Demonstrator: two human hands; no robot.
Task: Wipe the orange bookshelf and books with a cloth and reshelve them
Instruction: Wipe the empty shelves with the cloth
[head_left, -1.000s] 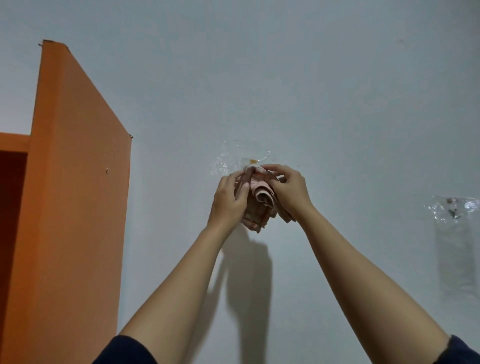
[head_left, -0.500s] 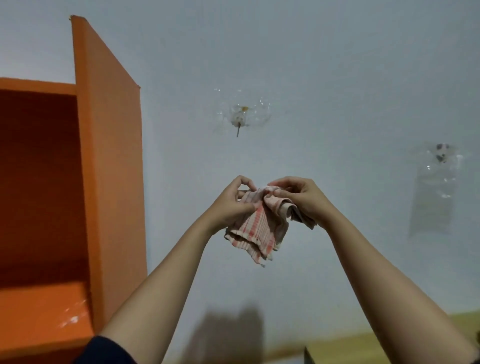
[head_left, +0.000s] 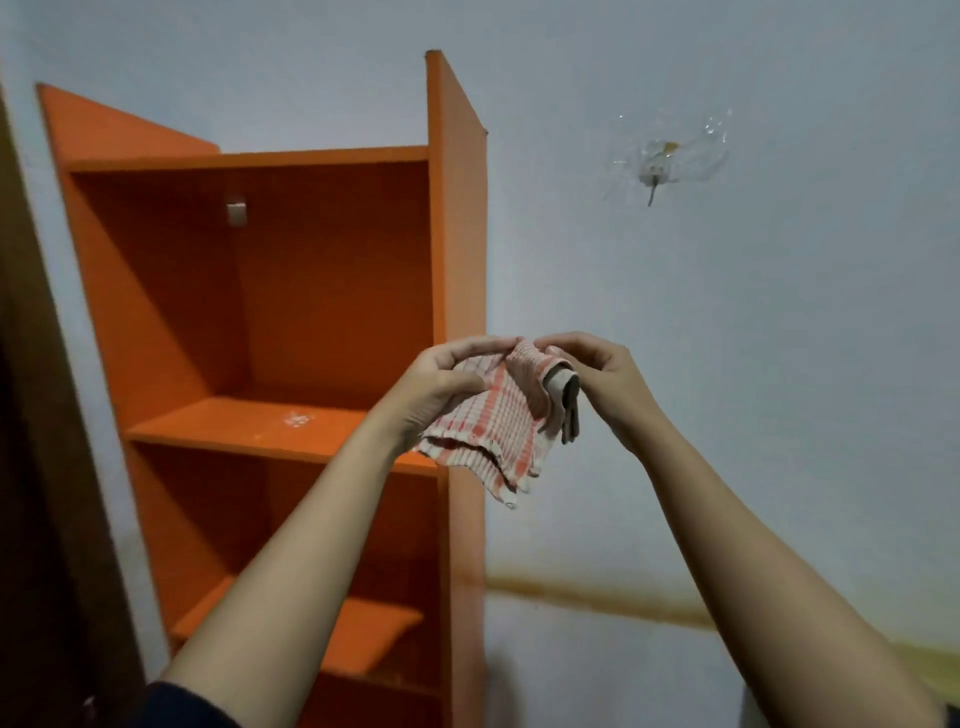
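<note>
Three open compartments of the tall orange wooden bookshelf (head_left: 332, 291) fill the left and centre of frame; no books are visible. A pale smudge (head_left: 296, 418) marks the upper shelf board. At centre, the left hand (head_left: 441, 384) pinches one edge of the red-and-white checked cloth (head_left: 493, 426), which hangs before the shelf's right side panel. The right hand (head_left: 608, 384) pinches the bunched opposite edge. Judged step: arranging the cloth for wiping. Next, one hand must carry it to that board.

Left hand (head_left: 439, 387) and right hand (head_left: 610, 387) are bare, forearms (head_left: 311, 545) too. A dark navy sleeve (head_left: 176, 706) covers the left upper arm.
</note>
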